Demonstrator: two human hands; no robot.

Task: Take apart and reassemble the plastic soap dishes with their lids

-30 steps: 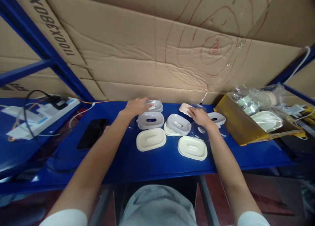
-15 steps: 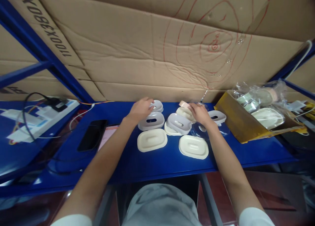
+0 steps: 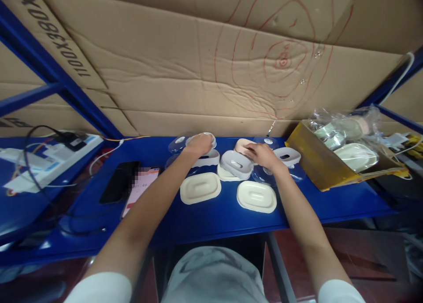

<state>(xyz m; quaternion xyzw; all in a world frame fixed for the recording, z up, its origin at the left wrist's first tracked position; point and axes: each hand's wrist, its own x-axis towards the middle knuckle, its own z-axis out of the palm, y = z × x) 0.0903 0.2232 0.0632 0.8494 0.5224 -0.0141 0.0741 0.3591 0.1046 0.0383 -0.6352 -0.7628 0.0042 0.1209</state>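
Observation:
Near the back of the blue shelf, my left hand has its fingers curled over a light grey oval dish; the fingertips are partly hidden. A second grey slotted dish sits just in front, partly behind my forearm. My right hand holds a pale pink oval piece by its right end, above another grey slotted dish. That dish rests tilted on a cream oval plate. Two more cream plates, one on the left and one on the right, lie nearer the front edge.
Clear domed shells and a grey dish lie right of centre. An open cardboard box with bagged parts stands further right. Two phones, one black and one lit, and a power strip occupy the left.
My left hand has moved right onto the rear grey dish. The pink piece in my right hand has come lower and nearer, over the cream plate behind the middle dish. The view has shifted slightly.

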